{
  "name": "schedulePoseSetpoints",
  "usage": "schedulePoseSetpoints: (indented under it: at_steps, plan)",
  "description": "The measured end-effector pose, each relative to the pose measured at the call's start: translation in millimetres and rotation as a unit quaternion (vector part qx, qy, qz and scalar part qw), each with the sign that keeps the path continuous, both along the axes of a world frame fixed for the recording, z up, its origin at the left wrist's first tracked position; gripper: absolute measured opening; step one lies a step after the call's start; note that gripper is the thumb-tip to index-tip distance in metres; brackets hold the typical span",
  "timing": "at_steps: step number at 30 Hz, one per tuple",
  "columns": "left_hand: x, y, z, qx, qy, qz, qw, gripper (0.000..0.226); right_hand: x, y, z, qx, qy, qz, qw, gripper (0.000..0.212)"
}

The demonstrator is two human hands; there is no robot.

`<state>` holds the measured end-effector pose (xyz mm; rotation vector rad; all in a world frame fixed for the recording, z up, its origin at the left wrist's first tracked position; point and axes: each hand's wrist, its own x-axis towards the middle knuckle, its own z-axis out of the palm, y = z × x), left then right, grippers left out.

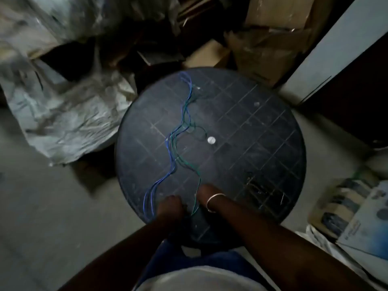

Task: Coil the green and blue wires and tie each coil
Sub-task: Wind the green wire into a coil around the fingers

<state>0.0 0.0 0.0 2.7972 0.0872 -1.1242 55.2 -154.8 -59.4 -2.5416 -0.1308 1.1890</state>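
Thin blue wires (168, 175) and green wires (184, 162) lie loose and wavy along the left half of a dark round table (252, 127), tangled together near the middle. My left hand (170, 206) rests at the near edge beside the blue wire ends, its fingers curled. A little to the right, my right hand (206, 194), with a thin bangle at the wrist, sits where the green wire end runs down between the two hands. The view is dim and blurred, so whether either hand pinches a wire is unclear.
A small pale round disc (211, 140) lies near the table's centre. Crumpled pale sacks (69, 114) crowd the left side, cardboard boxes (270, 40) stand behind, printed bags (344, 202) sit at the right. Bare floor (42, 217) shows at lower left.
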Motion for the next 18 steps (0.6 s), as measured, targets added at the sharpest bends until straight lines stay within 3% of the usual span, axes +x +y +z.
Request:
schedulePoseSetpoints:
  at_steps: [5,10,18]
  plan:
    - [-34.7,1.3,-22.5,-0.005,0.084,-0.022,0.996,0.049,-41.0,8.5,-11.3,0.0,0.074,-0.037,0.997,0.036]
    - [-43.6,0.1,-29.7,-0.044,0.064,0.043,0.996,0.032,-48.8,3.9,-11.5,-0.001,0.048,-0.124,0.991,0.034]
    - [-37.5,3.7,-18.9,-0.133,0.022,0.088,0.987,0.027,-49.8,-14.4,-10.0,0.067,0.018,-0.26,0.963,0.006]
